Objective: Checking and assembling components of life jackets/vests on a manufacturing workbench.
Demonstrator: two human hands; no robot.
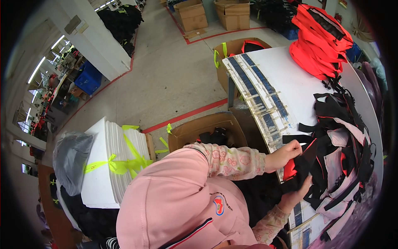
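Observation:
A black and red fabric piece [306,162] is held between my two hands over the edge of the white table. My left hand [286,157] is closed in a pinch on its upper edge, beside a red part. From below, my right hand [297,196] grips the lower black part, its fingers partly hidden by the cloth. Just beyond lies a loose pile of black, pale pink and red fabric pieces [333,162], with black straps trailing from it. The held piece touches or overlaps this pile; where one ends I cannot tell.
The white table [286,66] has a taped edge. A stack of bright red-orange fabric items [317,45] stands at its far end. Below are an open cardboard box [190,133] and a bundle of white sheets [128,145] tied with yellow-green strips. Red lines mark the floor.

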